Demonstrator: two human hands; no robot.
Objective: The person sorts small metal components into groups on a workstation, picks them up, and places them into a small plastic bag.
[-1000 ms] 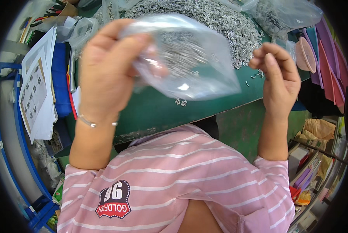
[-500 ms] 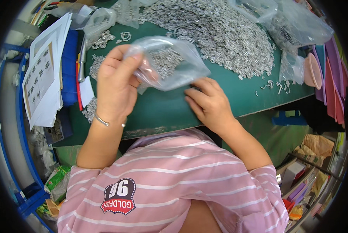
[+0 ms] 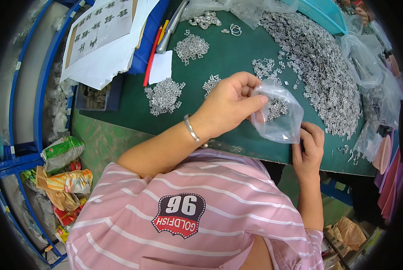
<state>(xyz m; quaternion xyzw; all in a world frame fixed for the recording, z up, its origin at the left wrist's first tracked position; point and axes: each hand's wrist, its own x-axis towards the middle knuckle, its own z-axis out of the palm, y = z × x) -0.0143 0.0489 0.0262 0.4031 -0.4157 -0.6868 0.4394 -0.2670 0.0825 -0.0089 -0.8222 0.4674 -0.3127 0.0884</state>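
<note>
A clear plastic bag (image 3: 280, 128) hangs between my hands above the green table, its mouth spread open. My left hand (image 3: 233, 103) is closed on the bag's left rim, thumb over the film. At the bag's lower right corner is my right hand (image 3: 309, 146), its fingers curled against the film. Small silvery metal pieces (image 3: 277, 109) show through the bag; I cannot tell whether they lie inside it or on the table behind. Beyond the bag spreads a large heap of the same small metal pieces (image 3: 320, 67).
Smaller piles of metal pieces (image 3: 164, 96) lie left on the green table (image 3: 228, 54). Beside them are a red pencil (image 3: 152, 56), a white paper slip (image 3: 161, 67) and printed sheets (image 3: 103, 45). A turquoise basket (image 3: 325, 15) stands at the back. Blue-framed shelving (image 3: 46, 81) is at far left.
The view has swung left, so the table and my hands appear further right. Both hands stay at the bag, which now hangs more upright. The turquoise basket has come into view.
</note>
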